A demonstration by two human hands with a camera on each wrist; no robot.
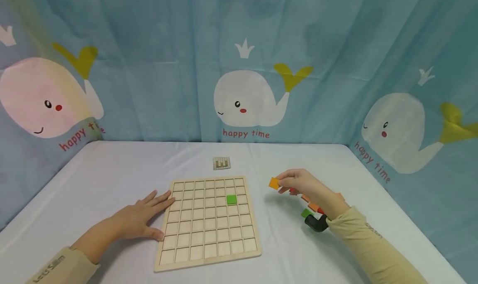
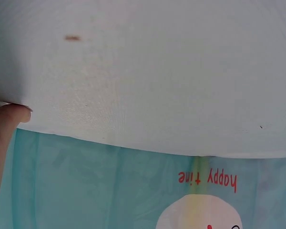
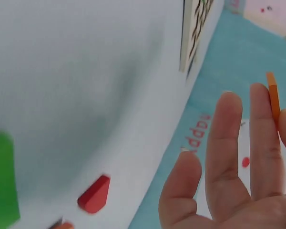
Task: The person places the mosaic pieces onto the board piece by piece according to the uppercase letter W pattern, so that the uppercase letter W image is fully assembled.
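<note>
Between thumb and finger, my right hand (image 1: 304,182) pinches an orange square tile (image 1: 274,183) above the table, to the right of the wooden grid board (image 1: 210,224). The right wrist view shows that orange tile (image 3: 273,98) edge-on, with the other fingers held apart from it. On the board, one green tile (image 1: 231,200) lies in a cell toward the upper right. My left hand (image 1: 138,219) rests with spread fingers along the board's left edge. Only one fingertip (image 2: 20,113) of it appears in the left wrist view.
Under and beside the right forearm lie several loose pieces, among them a green tile (image 1: 307,213), an orange piece (image 1: 313,207) and a red piece (image 3: 94,194). A small pattern card (image 1: 221,163) lies behind the board. A whale-print curtain (image 1: 149,68) surrounds the white table (image 1: 123,172).
</note>
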